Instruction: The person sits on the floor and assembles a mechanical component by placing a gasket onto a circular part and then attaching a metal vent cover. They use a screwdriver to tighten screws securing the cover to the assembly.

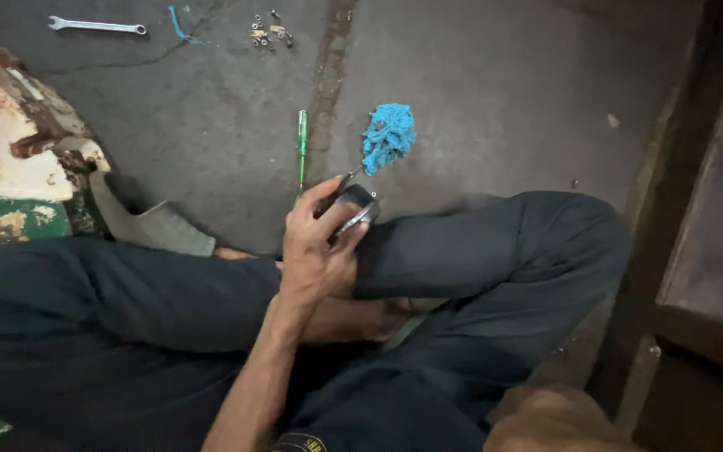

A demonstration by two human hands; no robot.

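Small dark metal part [353, 209] in left hand [315, 251], fingers [311, 201] curled tight around it; right hand unseen.

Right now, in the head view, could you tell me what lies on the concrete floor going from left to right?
Spanner → blue strip → small nuts and bolts → green screwdriver → blue rag.

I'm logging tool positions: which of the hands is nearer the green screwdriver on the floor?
Left. The left hand, clasping a small dark metal part, sits just below the green screwdriver. The right hand isn't clearly visible; only a blurred forearm shows at the bottom edge, far off.
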